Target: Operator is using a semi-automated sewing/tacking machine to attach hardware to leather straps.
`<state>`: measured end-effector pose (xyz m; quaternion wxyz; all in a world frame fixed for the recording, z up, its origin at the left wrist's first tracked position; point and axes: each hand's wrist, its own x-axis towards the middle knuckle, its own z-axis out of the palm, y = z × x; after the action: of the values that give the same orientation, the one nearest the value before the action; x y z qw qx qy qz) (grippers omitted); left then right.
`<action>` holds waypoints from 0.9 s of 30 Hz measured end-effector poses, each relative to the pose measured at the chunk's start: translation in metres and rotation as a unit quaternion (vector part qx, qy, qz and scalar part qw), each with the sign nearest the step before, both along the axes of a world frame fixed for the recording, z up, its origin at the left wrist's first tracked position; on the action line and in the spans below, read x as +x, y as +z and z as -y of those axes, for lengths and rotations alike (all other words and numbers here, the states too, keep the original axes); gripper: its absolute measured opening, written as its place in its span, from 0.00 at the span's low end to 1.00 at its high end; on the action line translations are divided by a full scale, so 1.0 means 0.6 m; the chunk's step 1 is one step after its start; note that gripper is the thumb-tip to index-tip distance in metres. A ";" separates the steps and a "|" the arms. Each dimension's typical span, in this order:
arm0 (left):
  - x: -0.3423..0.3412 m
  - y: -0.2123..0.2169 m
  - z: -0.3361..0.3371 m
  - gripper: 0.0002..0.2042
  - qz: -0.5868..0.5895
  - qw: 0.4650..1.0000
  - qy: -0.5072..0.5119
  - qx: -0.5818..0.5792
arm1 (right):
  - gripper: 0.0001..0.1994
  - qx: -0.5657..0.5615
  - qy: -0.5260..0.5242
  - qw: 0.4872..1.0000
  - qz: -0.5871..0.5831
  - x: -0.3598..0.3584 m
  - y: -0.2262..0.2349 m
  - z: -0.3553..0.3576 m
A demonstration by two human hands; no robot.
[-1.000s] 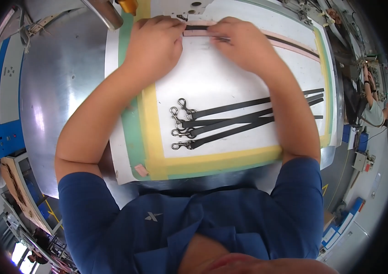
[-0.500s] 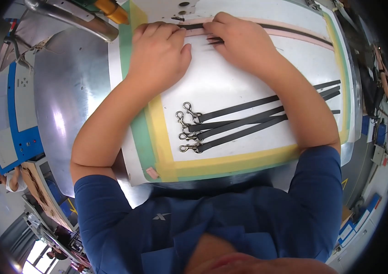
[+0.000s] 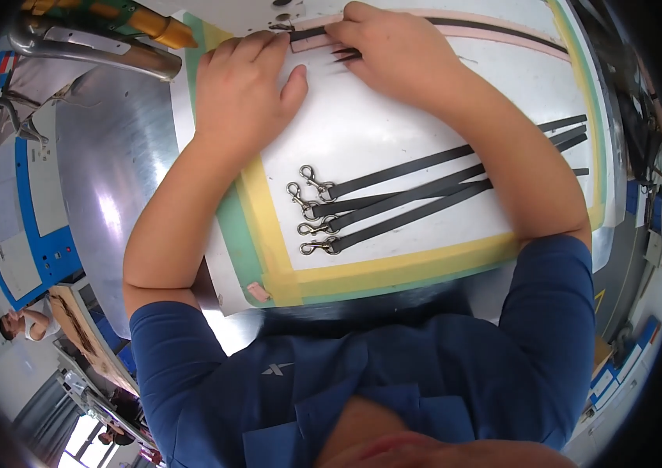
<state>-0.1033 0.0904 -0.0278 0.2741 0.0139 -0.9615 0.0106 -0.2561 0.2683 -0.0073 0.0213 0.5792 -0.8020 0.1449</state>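
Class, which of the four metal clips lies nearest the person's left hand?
The topmost clip, closest below the left hand; the other three lie lower, nearer the person's body.

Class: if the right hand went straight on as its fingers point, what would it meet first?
The right hand would probably meet the left hand, past the black strap showing between them, though depth is unclear.
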 end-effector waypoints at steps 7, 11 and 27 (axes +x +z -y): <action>-0.002 0.009 -0.002 0.21 0.064 0.997 0.010 0.031 | 0.09 0.002 0.002 1.000 0.010 -0.001 0.003 -0.002; 0.000 0.011 -0.006 0.22 0.090 0.995 0.026 0.032 | 0.16 0.080 -0.009 0.997 0.019 -0.002 0.025 0.009; -0.004 0.021 -0.019 0.23 0.132 0.989 0.057 0.024 | 0.12 0.050 0.012 0.999 0.014 0.003 0.025 0.006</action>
<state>-0.1055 0.1020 -0.0154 0.1430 0.0737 -0.9870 0.0044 -0.2543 0.2649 0.0076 -0.0202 0.5873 -0.8011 0.1131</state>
